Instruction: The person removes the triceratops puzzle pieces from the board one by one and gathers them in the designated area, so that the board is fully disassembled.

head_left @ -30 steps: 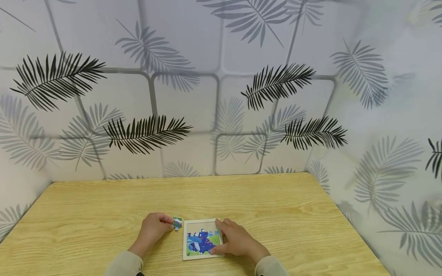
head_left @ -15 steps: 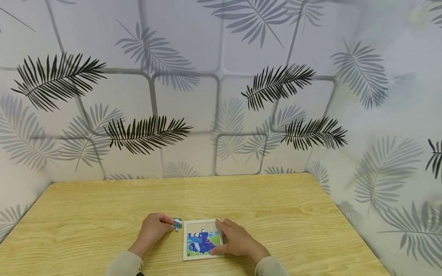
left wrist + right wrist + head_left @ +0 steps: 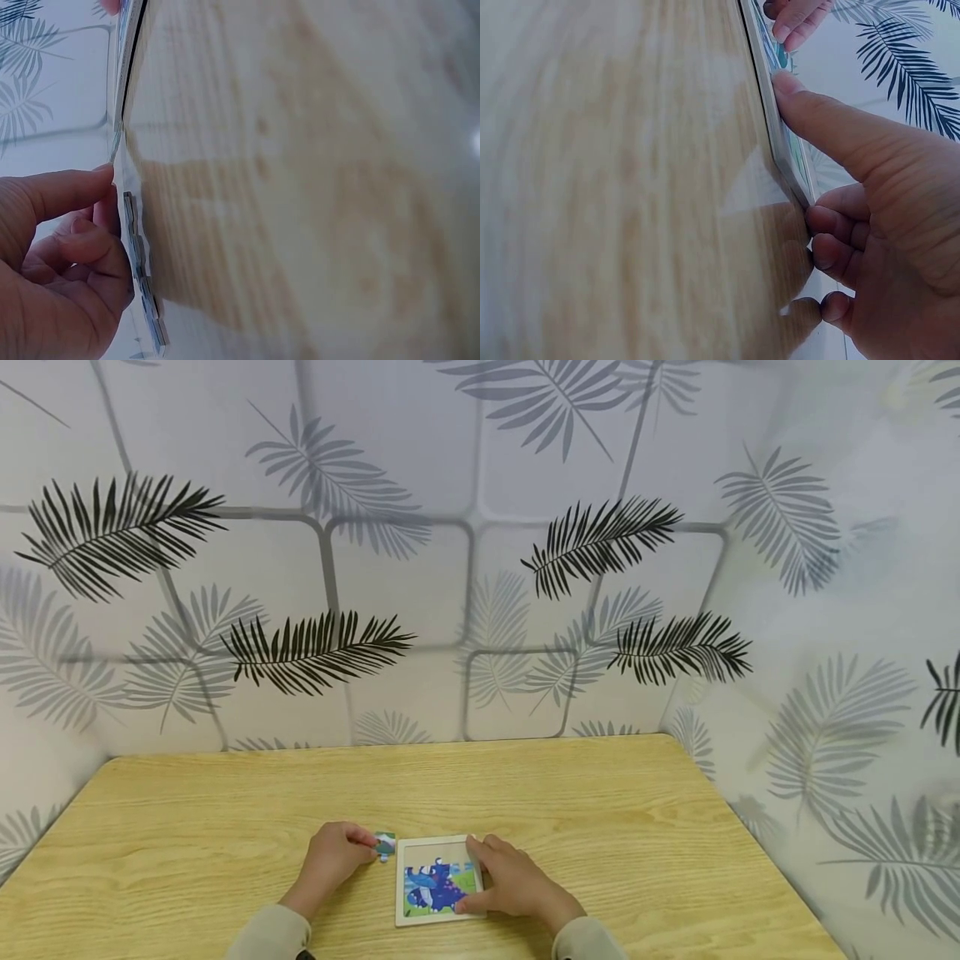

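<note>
My left hand (image 3: 336,857) pinches a small jigsaw piece (image 3: 386,844) with green, white and blue print, just left of the puzzle tray's upper corner. The square puzzle tray (image 3: 400,885) has a pale frame and holds a partly filled picture of a blue dinosaur (image 3: 446,887); bare backing shows along its top. With fingers and thumb curled on its right side, my right hand (image 3: 513,878) grips the tray. In the right wrist view, the thumb (image 3: 810,105) rests on the tray's rim. Thin pieces (image 3: 140,266) appear edge-on beside my left fingers in the left wrist view.
A wood-grain table (image 3: 600,802) lies under everything, its back edge meeting a leaf-patterned curtain or wall covering (image 3: 405,585). The same pattern continues on the right side (image 3: 840,735). Both forearms come in from the front edge.
</note>
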### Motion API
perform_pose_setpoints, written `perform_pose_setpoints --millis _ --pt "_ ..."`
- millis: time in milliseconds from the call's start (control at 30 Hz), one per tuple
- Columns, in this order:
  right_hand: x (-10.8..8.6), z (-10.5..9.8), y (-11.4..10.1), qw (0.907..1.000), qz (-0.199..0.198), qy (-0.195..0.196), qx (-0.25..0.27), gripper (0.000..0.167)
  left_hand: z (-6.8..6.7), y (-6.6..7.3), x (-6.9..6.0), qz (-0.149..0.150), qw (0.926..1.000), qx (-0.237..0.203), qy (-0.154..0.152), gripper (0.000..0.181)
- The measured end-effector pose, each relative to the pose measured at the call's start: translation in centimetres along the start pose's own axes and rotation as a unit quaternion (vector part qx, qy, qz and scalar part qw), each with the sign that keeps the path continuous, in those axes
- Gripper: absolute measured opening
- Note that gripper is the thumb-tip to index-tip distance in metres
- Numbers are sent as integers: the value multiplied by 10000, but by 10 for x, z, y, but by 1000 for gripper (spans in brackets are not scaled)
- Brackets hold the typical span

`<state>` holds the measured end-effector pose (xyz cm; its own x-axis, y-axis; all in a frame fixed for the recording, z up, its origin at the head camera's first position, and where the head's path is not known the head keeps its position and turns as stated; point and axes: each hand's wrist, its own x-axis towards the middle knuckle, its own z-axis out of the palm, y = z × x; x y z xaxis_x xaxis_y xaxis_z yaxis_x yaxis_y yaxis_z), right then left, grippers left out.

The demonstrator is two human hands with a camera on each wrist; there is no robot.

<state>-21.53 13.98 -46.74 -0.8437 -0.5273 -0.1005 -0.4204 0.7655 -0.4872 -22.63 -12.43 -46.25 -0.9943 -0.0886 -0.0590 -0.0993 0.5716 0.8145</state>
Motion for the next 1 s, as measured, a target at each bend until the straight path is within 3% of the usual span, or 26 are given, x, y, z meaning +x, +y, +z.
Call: perform_pose_setpoints --millis 1000 --pt "2 2 2 9999 -43 -15 -98 90 -1 1 -2 3 10000 1 -30 11"
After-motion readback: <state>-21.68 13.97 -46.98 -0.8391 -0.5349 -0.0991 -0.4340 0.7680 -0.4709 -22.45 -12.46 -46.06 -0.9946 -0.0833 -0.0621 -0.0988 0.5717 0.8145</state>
